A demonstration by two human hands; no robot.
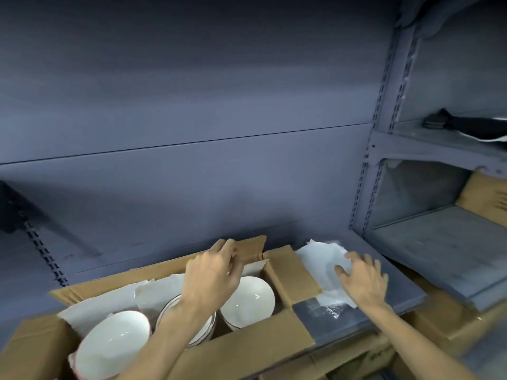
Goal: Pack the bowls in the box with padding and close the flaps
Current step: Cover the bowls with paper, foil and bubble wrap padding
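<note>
Three white bowls (248,303) sit in the open box (247,349) at the bottom left of the frame, with paper (109,300) tucked along the far side. My left hand (214,275) hovers over them, fingers loosely curled, gripping nothing. My right hand (362,281) lies flat, fingers spread, on the padding sheets (318,256) just right of the box, on the grey shelf (365,316).

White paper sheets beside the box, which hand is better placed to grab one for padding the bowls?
The right hand. It already rests with spread fingers on the paper sheets, right of the box. The left hand is over the bowls, at the back flap.
</note>
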